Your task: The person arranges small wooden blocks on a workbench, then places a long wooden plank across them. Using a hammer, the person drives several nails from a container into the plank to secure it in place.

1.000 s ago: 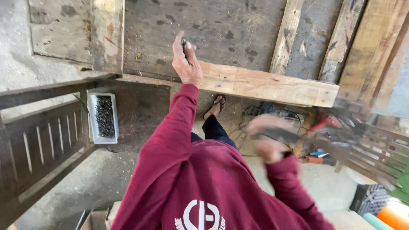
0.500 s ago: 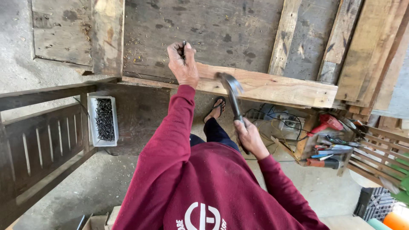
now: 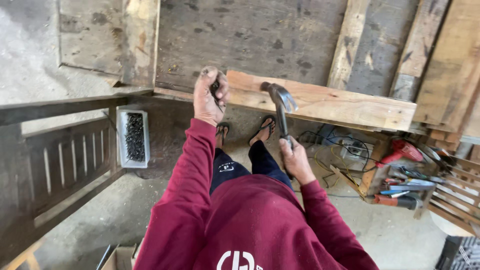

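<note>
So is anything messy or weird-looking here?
Yes. On the floor at the right, a red power drill, loose hand tools and tangled cables lie in a jumbled heap. Also, the person swinging the claw hammer wears open flip-flops, leaving toes bare beside the plank.

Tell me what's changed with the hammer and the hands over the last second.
The right hand brought the claw hammer up from low by the tools; its head now sits over the wooden plank. It gripped the hammer throughout. The left hand stayed at the plank's end, pinching nails.
</note>
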